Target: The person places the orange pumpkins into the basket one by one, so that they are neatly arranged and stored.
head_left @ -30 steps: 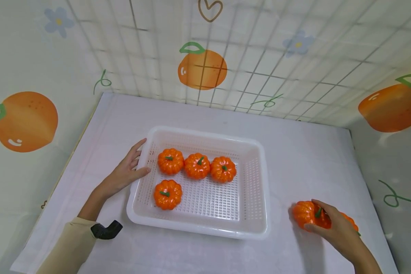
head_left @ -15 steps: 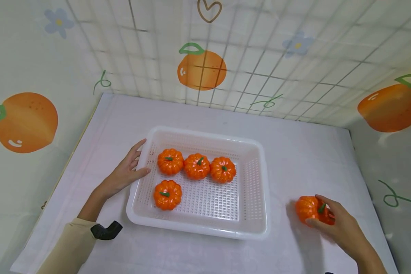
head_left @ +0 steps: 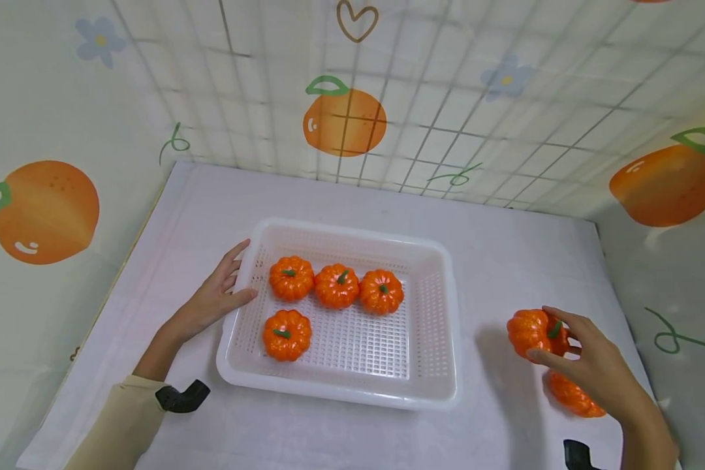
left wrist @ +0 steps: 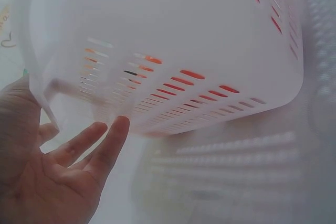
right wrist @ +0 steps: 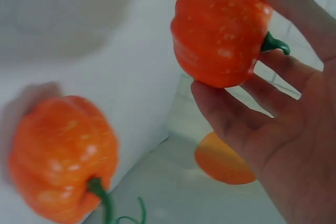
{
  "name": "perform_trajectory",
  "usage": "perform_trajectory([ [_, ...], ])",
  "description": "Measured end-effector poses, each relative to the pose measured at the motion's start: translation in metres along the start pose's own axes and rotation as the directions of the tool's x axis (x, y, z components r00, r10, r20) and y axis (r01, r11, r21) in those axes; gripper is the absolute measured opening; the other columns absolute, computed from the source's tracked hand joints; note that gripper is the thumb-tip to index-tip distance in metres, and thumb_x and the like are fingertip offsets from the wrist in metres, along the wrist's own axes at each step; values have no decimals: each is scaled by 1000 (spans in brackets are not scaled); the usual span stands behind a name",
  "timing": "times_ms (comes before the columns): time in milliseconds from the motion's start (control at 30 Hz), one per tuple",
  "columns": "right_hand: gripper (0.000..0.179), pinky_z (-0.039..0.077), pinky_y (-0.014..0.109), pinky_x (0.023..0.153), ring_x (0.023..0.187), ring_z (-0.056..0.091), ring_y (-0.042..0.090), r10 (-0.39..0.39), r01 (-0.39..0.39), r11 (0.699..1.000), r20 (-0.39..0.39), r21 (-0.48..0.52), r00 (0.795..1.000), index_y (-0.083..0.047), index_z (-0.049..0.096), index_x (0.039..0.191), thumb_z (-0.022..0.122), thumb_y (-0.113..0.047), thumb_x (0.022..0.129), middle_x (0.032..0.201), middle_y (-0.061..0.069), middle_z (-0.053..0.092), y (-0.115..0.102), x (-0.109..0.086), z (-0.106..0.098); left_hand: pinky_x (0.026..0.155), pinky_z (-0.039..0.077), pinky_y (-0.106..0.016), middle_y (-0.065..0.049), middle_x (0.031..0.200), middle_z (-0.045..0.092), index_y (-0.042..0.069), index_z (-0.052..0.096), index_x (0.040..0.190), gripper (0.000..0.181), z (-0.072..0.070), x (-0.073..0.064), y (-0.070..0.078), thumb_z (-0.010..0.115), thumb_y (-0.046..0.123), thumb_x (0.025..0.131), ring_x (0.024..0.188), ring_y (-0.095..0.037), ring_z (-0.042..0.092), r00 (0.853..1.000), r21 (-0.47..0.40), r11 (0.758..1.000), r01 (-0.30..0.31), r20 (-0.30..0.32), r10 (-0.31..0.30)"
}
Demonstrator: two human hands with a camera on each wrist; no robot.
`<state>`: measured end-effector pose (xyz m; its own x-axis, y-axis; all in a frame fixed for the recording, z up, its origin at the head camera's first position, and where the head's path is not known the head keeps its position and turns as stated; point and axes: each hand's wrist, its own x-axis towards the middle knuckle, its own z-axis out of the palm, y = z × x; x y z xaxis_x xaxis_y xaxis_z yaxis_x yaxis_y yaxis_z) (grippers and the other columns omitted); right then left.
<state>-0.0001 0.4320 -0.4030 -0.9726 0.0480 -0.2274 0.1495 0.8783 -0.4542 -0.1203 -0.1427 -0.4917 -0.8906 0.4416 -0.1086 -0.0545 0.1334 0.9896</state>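
Observation:
My right hand (head_left: pixel 596 362) grips a small orange toy pumpkin (head_left: pixel 529 335) with a green stem, between thumb and fingers. It is raised above the table in the head view. Below it, partly behind the hand, lies a second pumpkin (head_left: pixel 576 395), seen whole with its stem in the right wrist view as the pumpkin (right wrist: pixel 63 158). My left hand (head_left: pixel 214 297) holds the left rim of a white perforated plastic basket (head_left: pixel 435 326), thumb over the edge, fingers along the outside. Inside are several pumpkins: a row of three (head_left: pixel 337 286) at the back and one pumpkin (head_left: pixel 286 335) front left.
The basket stands mid-table on a white cloth (head_left: pixel 352 437). Behind and at both sides rise pale curtains (head_left: pixel 258 130) printed with oranges and grid lines. A black band piece (head_left: pixel 182 396) sits at my left sleeve.
My right hand has lifted its pumpkin off the table, away from the body, uncovering the second pumpkin below. The left hand and basket stay in place.

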Motion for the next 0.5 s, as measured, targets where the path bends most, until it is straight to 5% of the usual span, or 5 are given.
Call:
perform_trajectory([
  [200,87,56,58,83,112,47,49,-58,58,998,-34,-4,998,-4,34,153,77,-39,86,140,33,36,-11,8,-9,85,56,-52,-18,153,29,36,10,159,86,0,0,-1,62,8,96,129,-47,47,1000,-1,1000,2,1,-2],
  [267,87,59,36,82,112,47,48,-73,73,997,-41,-9,996,-5,34,153,78,-38,86,140,32,37,-16,11,-12,85,56,-52,-18,153,29,36,11,159,86,0,0,-2,62,9,96,129,-47,47,1000,0,1000,0,1,0],
  [367,85,45,7,75,112,46,45,-111,111,994,-53,-1,992,-7,36,153,80,-34,85,139,30,38,-23,15,-16,85,56,-52,-17,153,30,37,11,159,86,-1,0,-3,63,10,96,129,-47,48,1000,-1,1000,-2,0,2],
  [500,83,34,-2,73,112,47,41,-164,165,986,-69,2,984,-9,37,152,81,-29,85,138,27,41,-35,21,-22,84,56,-52,-18,152,30,36,11,159,86,-1,1,-3,63,9,96,128,-48,48,1000,-5,1000,-1,0,1],
])
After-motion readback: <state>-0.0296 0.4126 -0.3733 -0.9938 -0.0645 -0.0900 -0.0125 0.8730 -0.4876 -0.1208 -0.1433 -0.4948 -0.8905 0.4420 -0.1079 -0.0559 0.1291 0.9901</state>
